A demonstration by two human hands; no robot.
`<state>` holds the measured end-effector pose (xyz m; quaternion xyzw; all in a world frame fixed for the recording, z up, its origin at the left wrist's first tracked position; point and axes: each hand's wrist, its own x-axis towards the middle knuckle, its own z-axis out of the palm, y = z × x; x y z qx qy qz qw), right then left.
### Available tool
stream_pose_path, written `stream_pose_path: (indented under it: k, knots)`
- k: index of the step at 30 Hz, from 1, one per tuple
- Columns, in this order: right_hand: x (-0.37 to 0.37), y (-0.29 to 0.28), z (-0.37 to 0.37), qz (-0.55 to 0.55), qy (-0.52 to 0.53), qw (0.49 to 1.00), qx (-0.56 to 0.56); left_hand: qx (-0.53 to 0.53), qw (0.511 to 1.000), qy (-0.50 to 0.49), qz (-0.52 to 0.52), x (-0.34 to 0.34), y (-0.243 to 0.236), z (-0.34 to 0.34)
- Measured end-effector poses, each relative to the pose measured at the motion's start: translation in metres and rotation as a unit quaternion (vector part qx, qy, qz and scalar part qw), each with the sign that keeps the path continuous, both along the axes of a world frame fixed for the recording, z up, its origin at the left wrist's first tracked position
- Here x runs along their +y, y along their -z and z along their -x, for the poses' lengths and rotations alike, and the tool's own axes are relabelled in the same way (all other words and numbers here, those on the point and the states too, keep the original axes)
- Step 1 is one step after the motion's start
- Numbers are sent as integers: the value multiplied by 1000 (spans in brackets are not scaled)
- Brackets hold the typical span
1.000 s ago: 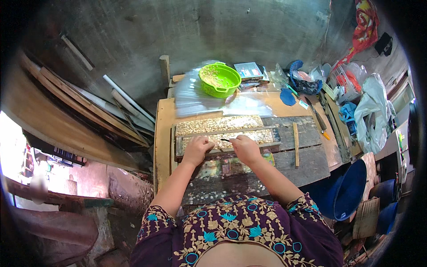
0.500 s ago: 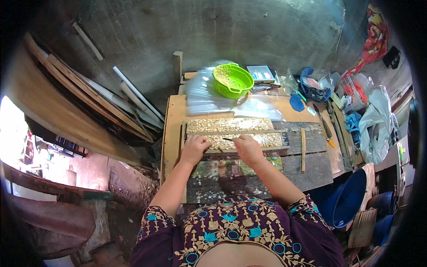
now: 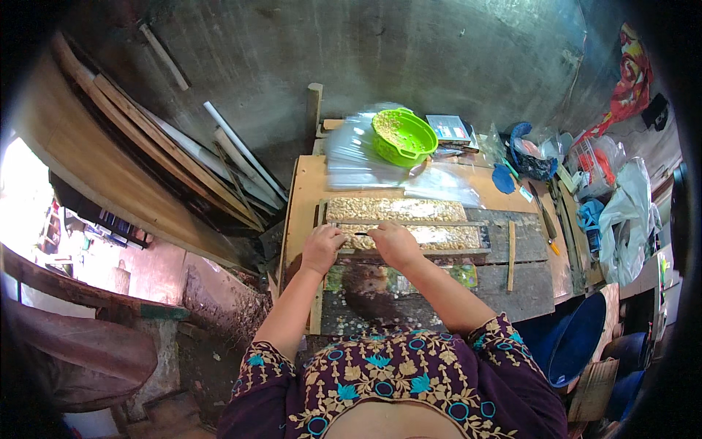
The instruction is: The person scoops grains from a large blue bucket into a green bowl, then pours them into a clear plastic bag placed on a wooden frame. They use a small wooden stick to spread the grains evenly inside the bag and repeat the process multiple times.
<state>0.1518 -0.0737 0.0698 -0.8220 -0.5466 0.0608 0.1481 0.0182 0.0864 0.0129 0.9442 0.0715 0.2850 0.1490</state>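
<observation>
Two long, flat clear plastic packs of pale beans or nuts lie side by side on the table: a far pack (image 3: 395,210) and a near pack (image 3: 446,235). Wooden strips (image 3: 468,252) frame them. My left hand (image 3: 320,249) rests at the near pack's left end with its fingers curled together; what they grip is hidden. Over the same pack, my right hand (image 3: 396,245) pinches a short, thin dark tool (image 3: 361,234), its exposed end pointing left. Its kind is too small to tell.
Behind the packs, a green colander (image 3: 425,146) with some pale beans sits on clear plastic sheets (image 3: 347,167). A loose wooden stick (image 3: 511,256) and an orange-handled knife (image 3: 553,245) lie to the right. Plastic bags (image 3: 632,212) crowd the right edge; long boards (image 3: 146,132) lean at left.
My right hand has moved left along the near pack with the dark tool, closer to my left hand. The whole view has shifted slightly.
</observation>
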Motion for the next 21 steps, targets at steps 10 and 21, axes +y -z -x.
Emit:
stream_pose_path:
  k: [10,21]
  knots:
    - [6,-7,9,-21,-4,1000,-21,-10,1000,-8,12,-5,-3,7]
    - [29,-1,17,-37,-64,996,-44,-9,998,-20,-62,-10,1,23]
